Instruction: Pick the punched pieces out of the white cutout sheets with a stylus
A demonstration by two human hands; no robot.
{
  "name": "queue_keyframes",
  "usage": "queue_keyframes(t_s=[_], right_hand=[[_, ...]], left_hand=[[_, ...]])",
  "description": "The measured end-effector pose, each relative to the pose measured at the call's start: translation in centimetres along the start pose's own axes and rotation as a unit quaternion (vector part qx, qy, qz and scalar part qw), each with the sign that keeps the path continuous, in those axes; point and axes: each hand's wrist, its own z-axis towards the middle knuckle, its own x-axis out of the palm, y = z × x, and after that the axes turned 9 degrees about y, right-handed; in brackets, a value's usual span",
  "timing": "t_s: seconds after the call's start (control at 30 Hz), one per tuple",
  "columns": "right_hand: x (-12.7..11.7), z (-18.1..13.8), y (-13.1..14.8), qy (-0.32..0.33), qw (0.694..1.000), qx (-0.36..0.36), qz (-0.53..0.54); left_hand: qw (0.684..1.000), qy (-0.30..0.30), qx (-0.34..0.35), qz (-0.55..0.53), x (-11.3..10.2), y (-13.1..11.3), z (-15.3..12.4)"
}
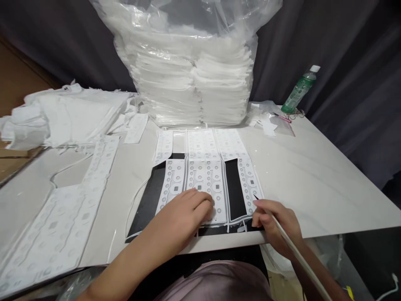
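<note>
A white sheet (205, 171) printed with rings and small grey squares lies over a black board (148, 200) at the table's front edge. Cut-out strips in the sheet bare the black beneath. My left hand (191, 211) rests on the sheet's lower middle, fingers curled in and tips hidden; whether it pinches anything does not show. At the sheet's lower right corner, my right hand (275, 219) grips a slender pointed tool (280, 228) with a dark tip and a long pale shaft. The tip is over the right printed strip; whether it touches cannot be told.
A clear plastic bag of stacked white sheets (194, 83) stands at the back. Loose white pieces (72, 110) are heaped left, with another printed sheet (59, 221) in front. A green bottle (300, 90) and a pink pen-like item (283, 118) lie back right.
</note>
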Motion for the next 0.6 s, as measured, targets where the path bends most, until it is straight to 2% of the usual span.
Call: queue_keyframes(t_s=[0.07, 0.17, 0.27, 0.43, 0.6], right_hand=[[0.5, 0.5, 0.5, 0.053, 0.998, -0.017, 0.012], [1.7, 1.3, 1.4, 0.12, 0.991, 0.048, 0.022], [2.7, 2.2, 1.8, 0.174, 0.979, 0.098, 0.033], [3.0, 3.1, 2.1, 0.207, 0.966, 0.147, 0.039], [2.6, 3.1, 2.6, 0.236, 0.958, 0.157, 0.031]], left_hand=[[1.0, -0.025, 0.008, -0.014, 0.6, 0.2, -1.1], [0.999, -0.042, 0.002, -0.01, 1.5, 0.1, -1.9], [0.998, -0.059, -0.022, 0.001, 2.0, 0.2, -1.4], [0.994, -0.104, 0.011, 0.045, 2.7, 0.5, 0.0], [0.98, -0.154, 0.04, 0.119, 3.4, 0.0, -0.2]])
